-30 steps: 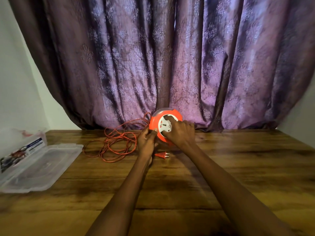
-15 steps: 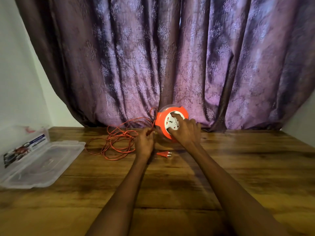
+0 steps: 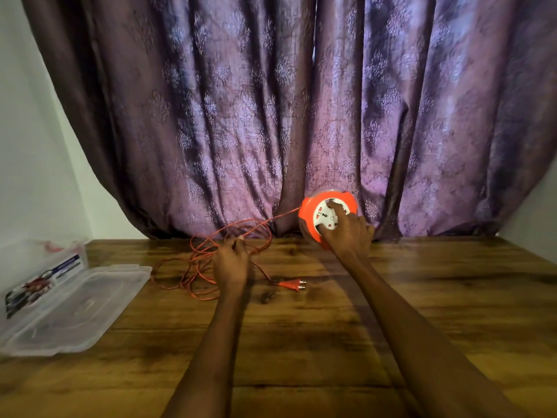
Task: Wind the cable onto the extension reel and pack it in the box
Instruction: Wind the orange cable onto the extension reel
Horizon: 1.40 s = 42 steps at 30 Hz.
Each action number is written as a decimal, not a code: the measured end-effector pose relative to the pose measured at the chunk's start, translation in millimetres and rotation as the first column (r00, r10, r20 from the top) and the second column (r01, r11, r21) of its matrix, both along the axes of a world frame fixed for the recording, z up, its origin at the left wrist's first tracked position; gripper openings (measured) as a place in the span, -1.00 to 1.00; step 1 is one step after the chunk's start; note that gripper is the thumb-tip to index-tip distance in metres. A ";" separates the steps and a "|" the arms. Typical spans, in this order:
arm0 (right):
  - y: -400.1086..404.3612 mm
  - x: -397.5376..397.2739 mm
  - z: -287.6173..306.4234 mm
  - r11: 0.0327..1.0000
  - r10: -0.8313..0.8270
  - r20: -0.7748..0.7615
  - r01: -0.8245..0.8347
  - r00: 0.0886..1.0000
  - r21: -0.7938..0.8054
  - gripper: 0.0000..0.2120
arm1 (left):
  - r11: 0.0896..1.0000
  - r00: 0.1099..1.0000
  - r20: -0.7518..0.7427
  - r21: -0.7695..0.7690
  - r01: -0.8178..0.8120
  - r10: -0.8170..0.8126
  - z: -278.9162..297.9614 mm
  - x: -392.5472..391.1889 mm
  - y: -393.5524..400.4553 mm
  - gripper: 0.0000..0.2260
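— Reel (image 3: 327,218) first: where is it sitting?

— Orange, standing on edge at the far side of the bench (image 3: 391,312), right against the purple curtain (image 3: 271,116). The right hand (image 3: 349,233) is gripping it, fingers curled over the white socket face, probably so it can be steadied and turned at once.

— And the cable (image 3: 211,251)?

— One strand is running taut from the reel's left edge down to the left hand (image 3: 230,263), which is lying over the strands with its fingers curled; it appears to be pinching the cable, feeding it under light tension so the turns are laying evenly. The remaining cable is lying in loose loops on the bench, just left of that hand and partly under it.

— Is the plug (image 3: 291,285) wound in?

— No, it is lying free on the bench, near side of the reel, between the two forearms. Most of the cable looks unwound, so the winding is judged to be at an early stage.

— Where is the box (image 3: 75,309) waiting?

— Far left, well apart from the reel: a clear plastic box lying open with its lid (image 3: 42,267) hinged back against the wall, ready for packing.

— Any risk?

— Those loops are crossing each other, so they may be snagging as they are drawn in.
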State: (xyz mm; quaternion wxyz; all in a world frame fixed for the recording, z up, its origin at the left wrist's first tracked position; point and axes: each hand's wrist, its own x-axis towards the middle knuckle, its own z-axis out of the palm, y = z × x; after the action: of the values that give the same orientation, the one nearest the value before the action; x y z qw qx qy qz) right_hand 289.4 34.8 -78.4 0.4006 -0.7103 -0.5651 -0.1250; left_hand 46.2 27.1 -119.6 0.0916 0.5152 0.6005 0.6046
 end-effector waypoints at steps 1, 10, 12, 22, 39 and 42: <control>-0.3 -1.4 -0.5 1.000 0.010 0.016 -0.010 1.000 0.004 -0.40 | 0.999 0.999 -0.043 -0.036 -0.035 0.033 -0.5 0.3 -1.5 -0.76; -0.4 -22.6 -1.8 0.998 0.030 0.111 -0.036 0.993 0.053 -0.40 | 0.943 0.914 -0.384 0.233 0.236 -0.134 11.3 49.7 -24.2 -0.84; -2.4 -25.4 -2.3 0.995 0.027 0.181 -0.044 0.983 0.088 -0.40 | 0.942 0.936 -0.160 0.073 0.328 -0.314 6.7 58.4 -19.2 -0.68; -10.0 -42.1 -13.6 0.976 0.071 0.409 -0.148 0.910 0.160 -0.40 | 0.810 0.627 0.525 0.259 0.526 -0.575 -8.9 55.7 2.9 -0.84; -12.9 -42.3 -0.6 0.889 0.371 -0.608 -0.459 0.702 0.011 -0.79 | 0.838 0.505 0.698 0.267 0.475 -0.508 -16.9 48.3 15.3 -0.86; -14.3 -27.6 -5.0 0.882 0.436 0.174 -0.457 0.883 0.111 -0.83 | 0.852 0.516 0.718 0.209 0.481 -0.468 -12.7 32.3 20.6 -0.89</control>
State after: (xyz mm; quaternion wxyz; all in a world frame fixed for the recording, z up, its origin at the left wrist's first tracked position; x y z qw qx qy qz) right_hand 261.8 20.4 -83.4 0.4285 -0.5180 -0.7302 -0.1218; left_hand 78.5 47.7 -132.2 0.4945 0.3637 0.3500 0.7076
